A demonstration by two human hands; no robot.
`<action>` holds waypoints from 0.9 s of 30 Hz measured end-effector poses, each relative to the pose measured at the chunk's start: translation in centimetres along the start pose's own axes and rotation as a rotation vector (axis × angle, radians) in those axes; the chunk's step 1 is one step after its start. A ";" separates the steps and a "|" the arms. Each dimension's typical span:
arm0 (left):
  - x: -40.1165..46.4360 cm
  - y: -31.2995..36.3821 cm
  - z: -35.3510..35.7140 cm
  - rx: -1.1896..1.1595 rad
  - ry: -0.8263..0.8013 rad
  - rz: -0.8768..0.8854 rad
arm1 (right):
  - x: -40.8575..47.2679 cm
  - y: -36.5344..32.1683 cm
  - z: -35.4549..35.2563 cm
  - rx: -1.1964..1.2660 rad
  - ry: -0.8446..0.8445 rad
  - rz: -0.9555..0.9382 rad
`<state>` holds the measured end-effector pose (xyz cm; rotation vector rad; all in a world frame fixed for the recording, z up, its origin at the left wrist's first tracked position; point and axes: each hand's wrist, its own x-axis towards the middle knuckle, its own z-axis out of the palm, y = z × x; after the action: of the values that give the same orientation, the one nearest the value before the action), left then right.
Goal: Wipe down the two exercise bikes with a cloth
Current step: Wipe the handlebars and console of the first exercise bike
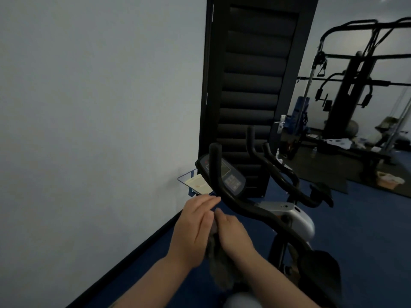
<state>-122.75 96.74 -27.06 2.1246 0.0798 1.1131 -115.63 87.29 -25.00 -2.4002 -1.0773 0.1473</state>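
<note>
Head view: pale wall [89, 107] on the left, dark louvred door [251, 85] ahead, multi-gym [355, 85] far right, blue floor [355, 230] below. Nearest exercise bike [262, 214] stands just right of the hands, a second bike [287, 174] behind it. Left hand [193, 225], fingers straight and together, presses the grey cloth [219, 267] (hanging between both wrists) against the right hand [233, 232], whose fingers curl round it.

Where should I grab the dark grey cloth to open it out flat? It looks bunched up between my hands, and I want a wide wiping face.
Probably the loose hanging tail of the dark grey cloth, taken from below. The top is pressed between the left hand and right hand, so only the bottom hangs free.
</note>
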 end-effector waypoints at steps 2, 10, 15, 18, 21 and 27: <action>0.1 0.0 -0.5 -0.047 -0.034 -0.027 | 0.3 -1.2 0.8 0.009 0.124 0.014; -0.9 -0.2 -2.3 -0.078 -0.125 -0.092 | -0.4 0.6 -0.2 -0.067 -0.065 0.013; -1.5 0.1 -1.4 -0.107 -0.069 -0.111 | 1.2 -3.7 0.2 0.495 0.177 0.216; -2.0 0.0 -0.9 -0.064 -0.026 -0.079 | -1.6 -2.4 0.6 0.103 0.197 -0.039; -2.1 0.2 -0.6 -0.035 -0.012 -0.058 | -2.0 0.8 -0.2 0.205 0.053 0.061; -2.2 1.0 -0.1 -0.091 0.009 -0.105 | 0.7 -2.5 -0.4 0.782 0.049 -0.009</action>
<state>-124.48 95.29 -27.92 2.0112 0.1407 1.0459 -116.69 89.08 -23.35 -1.6826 -0.8023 0.4185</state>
